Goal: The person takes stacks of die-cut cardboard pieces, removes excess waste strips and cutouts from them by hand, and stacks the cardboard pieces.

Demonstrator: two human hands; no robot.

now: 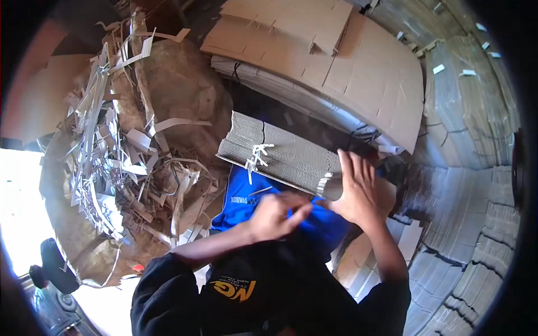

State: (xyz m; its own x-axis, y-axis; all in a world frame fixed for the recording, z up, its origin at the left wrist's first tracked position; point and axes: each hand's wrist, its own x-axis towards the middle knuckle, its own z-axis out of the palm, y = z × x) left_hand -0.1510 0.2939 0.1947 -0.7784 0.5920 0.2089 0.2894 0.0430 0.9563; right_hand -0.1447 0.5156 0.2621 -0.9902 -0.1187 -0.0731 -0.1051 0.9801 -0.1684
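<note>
A bundle of flat cardboard pieces [286, 148], edges upward, lies across the blue-clad lap [241, 196]. A dark band crosses the bundle near its left end. Torn white scraps [258, 157] cling to its top and front. My left hand [274, 215] is in front of the bundle, over the lap; its fingers look curled, the thumb sticks out, and motion blurs it. Whatever it may hold is hidden. At the bundle's right end is my right hand [358, 190], fingers stretched and thumb apart. It appears to rest against that end, beside more small white scraps [324, 182].
To the left, a big brown sack [185, 78] bulges with paper and cardboard strips [112, 162]. A stack of large flat cardboard sheets [370, 61] stands ahead. Tied cardboard bundles [448, 207] are piled along the right. At lower left is a dark wheel-like object [59, 266].
</note>
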